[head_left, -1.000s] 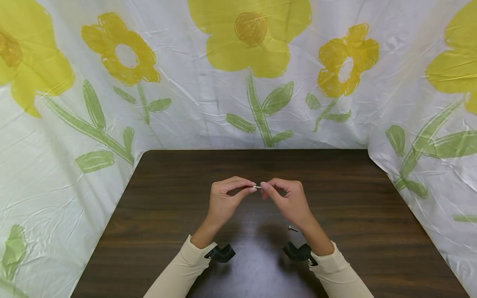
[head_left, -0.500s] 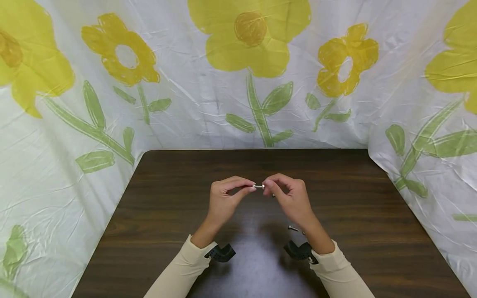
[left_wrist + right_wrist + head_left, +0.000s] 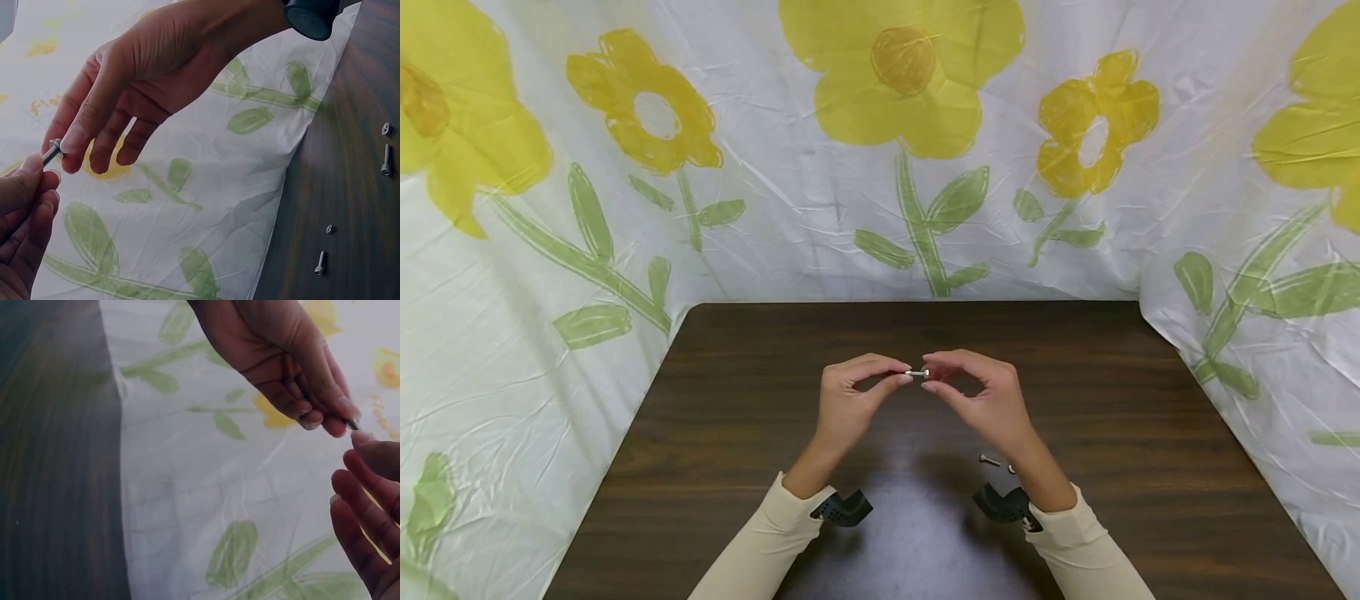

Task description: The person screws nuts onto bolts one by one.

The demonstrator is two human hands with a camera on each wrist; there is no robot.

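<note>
My left hand (image 3: 852,394) pinches a small metal bolt (image 3: 916,373) between thumb and index finger, holding it level above the table. A nut (image 3: 927,374) sits on the bolt's right end. Around that nut, my right hand (image 3: 981,390) has its thumb and index finger spread, with small gaps to the nut in the head view. In the left wrist view, the right thumb and index finger lie on either side of the nut (image 3: 55,145); contact is hard to tell. The bolt's left end is hidden in my left fingers (image 3: 25,181).
On the dark wooden table (image 3: 737,467), a loose bolt (image 3: 989,460) and a nut (image 3: 1011,468) lie near my right wrist. The left wrist view shows another bolt (image 3: 320,263) and nut (image 3: 330,229). A flowered cloth (image 3: 775,208) hangs around the table.
My right thumb and index finger have spread apart around the nut, uncovering it and more of the bolt. The right wrist has shifted slightly, revealing the loose nut. The left hand stays nearly still.
</note>
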